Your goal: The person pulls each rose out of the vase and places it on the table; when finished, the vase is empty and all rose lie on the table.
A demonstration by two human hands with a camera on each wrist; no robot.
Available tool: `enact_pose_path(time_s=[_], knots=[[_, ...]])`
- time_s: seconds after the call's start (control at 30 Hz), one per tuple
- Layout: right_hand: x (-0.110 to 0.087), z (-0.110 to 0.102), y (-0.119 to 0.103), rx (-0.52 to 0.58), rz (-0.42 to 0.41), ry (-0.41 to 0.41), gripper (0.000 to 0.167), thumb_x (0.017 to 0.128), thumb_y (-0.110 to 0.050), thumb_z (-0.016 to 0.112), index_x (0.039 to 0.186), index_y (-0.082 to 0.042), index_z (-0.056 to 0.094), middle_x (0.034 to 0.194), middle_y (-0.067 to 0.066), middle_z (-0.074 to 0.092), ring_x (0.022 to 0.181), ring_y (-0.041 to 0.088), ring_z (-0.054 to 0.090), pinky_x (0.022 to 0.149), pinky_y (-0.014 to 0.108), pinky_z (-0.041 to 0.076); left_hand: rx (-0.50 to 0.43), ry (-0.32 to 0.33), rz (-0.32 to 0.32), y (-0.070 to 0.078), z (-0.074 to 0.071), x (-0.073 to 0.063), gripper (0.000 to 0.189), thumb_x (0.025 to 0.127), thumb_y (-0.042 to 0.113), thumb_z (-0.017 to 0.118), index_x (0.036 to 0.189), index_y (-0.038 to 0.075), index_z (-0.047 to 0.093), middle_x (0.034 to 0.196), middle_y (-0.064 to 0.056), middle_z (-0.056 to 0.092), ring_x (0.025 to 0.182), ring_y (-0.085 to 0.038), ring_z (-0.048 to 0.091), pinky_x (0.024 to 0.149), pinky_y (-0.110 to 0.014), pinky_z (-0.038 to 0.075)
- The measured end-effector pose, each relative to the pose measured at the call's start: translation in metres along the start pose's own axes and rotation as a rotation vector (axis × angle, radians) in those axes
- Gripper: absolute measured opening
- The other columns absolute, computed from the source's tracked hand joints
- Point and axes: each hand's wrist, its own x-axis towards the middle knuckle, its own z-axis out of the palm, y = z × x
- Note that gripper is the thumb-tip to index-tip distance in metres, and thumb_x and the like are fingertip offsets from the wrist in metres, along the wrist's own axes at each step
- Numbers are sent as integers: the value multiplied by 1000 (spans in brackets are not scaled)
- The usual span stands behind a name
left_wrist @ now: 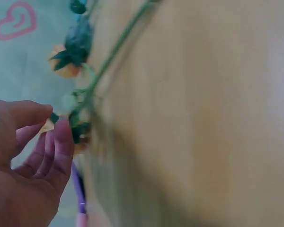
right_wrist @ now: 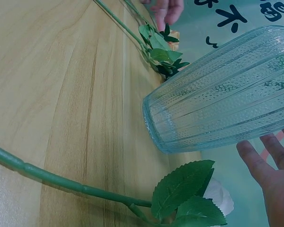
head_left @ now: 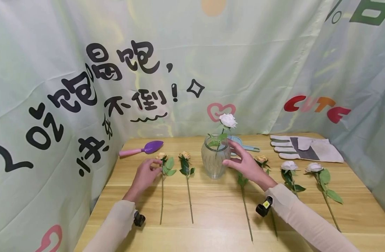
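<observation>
A clear ribbed glass vase (head_left: 214, 159) stands on the wooden table with one white rose (head_left: 228, 120) upright in it. My right hand (head_left: 250, 166) grips the vase from the right, thumb on the near side and fingers at the far side. In the right wrist view, fingertips touch the ribbed wall of the glass. To the left, my left hand (head_left: 145, 175) pinches a yellow rose (head_left: 161, 156) just by its bloom. The stem of that rose stretches toward me over the table. A second yellow rose (head_left: 185, 155) lies between it and the vase.
Another yellow rose (head_left: 261, 160) lies behind my right wrist, beside a stem whose bloom is hidden. Farther right are two white roses (head_left: 289, 165). Along the back lie a purple trowel (head_left: 152, 146), a light blue tool (head_left: 250, 148) and work gloves (head_left: 324, 147), before a printed curtain.
</observation>
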Motion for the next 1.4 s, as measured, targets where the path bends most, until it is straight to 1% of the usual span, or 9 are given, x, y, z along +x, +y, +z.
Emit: enact_pose_path(time_s=[0.1,0.27,0.37,0.5,0.63,0.77,1.03,1.2,1.4], knots=[[0,0,-1,-1,-2,5,83,106,-18,74,174,-22,26,178,16,28,158,50,38,115,49,59,25,33,53,13,-5,4,25,104,13,74,130,11,74,125,-14,64,92,-26,69,67,-29,59],[0,-1,-2,-1,-2,7,83,106,-18,74,174,-22,26,178,15,28,160,47,37,115,48,59,2,51,177,47,-9,13,24,106,17,73,129,12,74,136,-9,67,114,-27,69,92,-42,64],[0,-1,-1,-3,0,6,83,106,-18,74,174,-22,26,178,16,28,160,47,36,116,50,58,-57,36,262,70,-9,20,24,106,15,72,130,10,74,138,-11,67,118,-30,70,101,-48,63],[-1,-1,0,-10,4,8,84,106,-18,74,174,-22,26,178,15,28,161,45,35,117,51,57,-122,6,339,101,-5,28,21,107,16,73,127,13,75,134,-8,69,118,-28,69,103,-47,61],[-1,-2,0,-5,3,5,83,107,-17,74,174,-21,26,178,16,27,161,45,35,117,50,57,-154,-25,408,128,6,33,20,106,16,74,126,13,76,131,-6,71,118,-25,68,105,-46,61],[-1,-2,1,-10,4,4,83,107,-18,74,174,-21,26,178,16,27,161,45,35,117,51,57,-183,-97,450,151,21,35,20,106,17,75,125,13,76,130,-5,71,119,-23,68,109,-46,61],[0,-3,1,-8,-14,-2,82,107,-18,74,174,-25,27,178,13,29,161,43,36,119,55,54,-202,-172,563,187,53,41,20,105,15,75,124,8,76,126,-6,74,118,-21,70,113,-44,60],[0,-3,0,-13,-14,-4,81,107,-18,73,174,-25,27,179,11,28,161,43,35,120,55,54,-151,-204,587,203,68,42,22,105,20,76,125,11,77,129,-3,73,124,-20,67,113,-38,59],[1,-2,0,-2,-23,-9,81,107,-16,72,174,-20,27,179,12,26,161,43,34,119,52,55,-46,-240,508,209,82,44,23,104,26,78,125,18,76,137,1,68,131,-20,63,116,-47,57]])
